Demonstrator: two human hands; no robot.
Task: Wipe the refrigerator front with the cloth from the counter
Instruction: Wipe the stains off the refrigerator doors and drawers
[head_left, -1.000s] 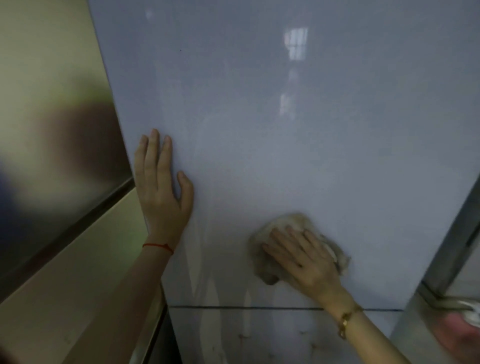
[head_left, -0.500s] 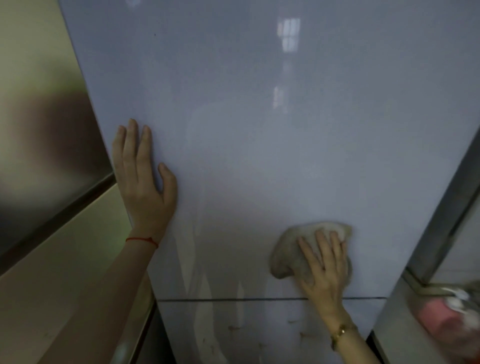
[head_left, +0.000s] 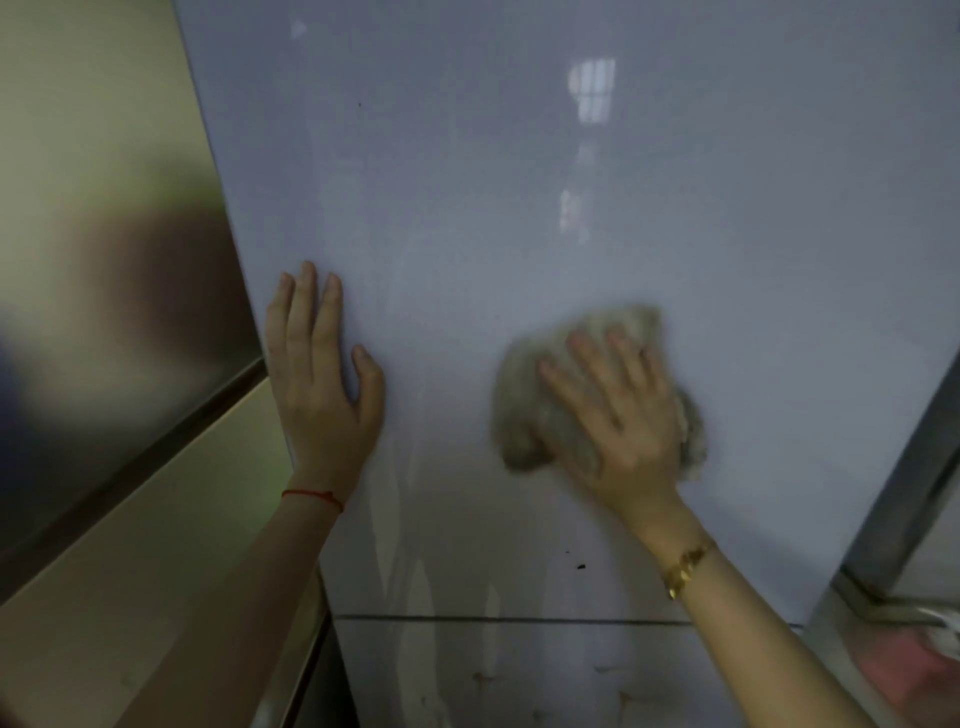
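The glossy pale grey refrigerator front (head_left: 571, 218) fills most of the head view. A crumpled beige cloth (head_left: 524, 415) lies pressed against the upper door, and my right hand (head_left: 618, 415) is flat on top of it with fingers spread. My left hand (head_left: 317, 384) rests flat on the door near its left edge, fingers together, holding nothing. Pale streaks run down the door below both hands. A dark horizontal seam (head_left: 519, 619) divides the upper door from the lower one.
A beige wall with a reflective panel and dark rail (head_left: 130, 457) stands at the left of the refrigerator. At the right, a metal frame (head_left: 904, 499) borders the door, with a blurred pink object (head_left: 904, 670) on a ledge below it.
My right hand has slid the cloth upward on the door, away from the seam. The left hand stays planted flat in the same spot at the door's left edge.
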